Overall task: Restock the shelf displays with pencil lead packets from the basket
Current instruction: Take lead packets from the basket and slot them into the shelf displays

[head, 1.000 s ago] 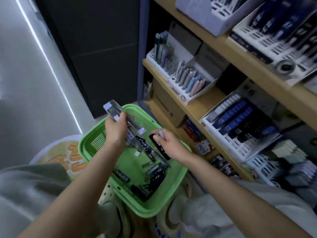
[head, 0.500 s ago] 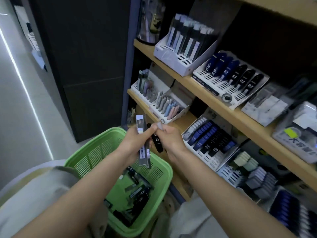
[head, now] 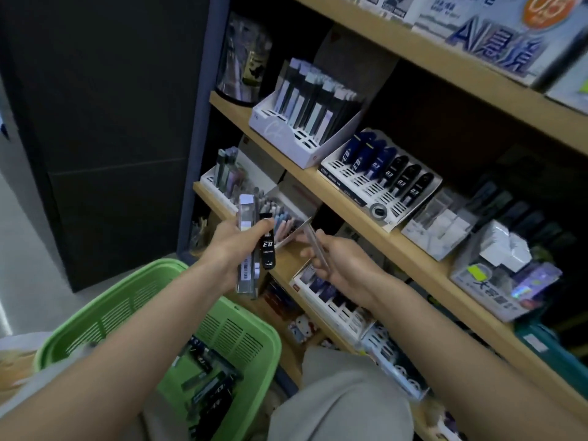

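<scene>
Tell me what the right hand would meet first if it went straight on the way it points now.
Probably the white display tray of pastel packets on the lower shelf: the right hand and its clear packet point up-left at it. Depth is unclear.

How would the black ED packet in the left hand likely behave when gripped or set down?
The black ED packet is probably stiff: it juts straight past the left hand without sagging. Likely light, since a thumb pins it alongside several clear packets. Its smooth shell may slip from that pinch.
</scene>
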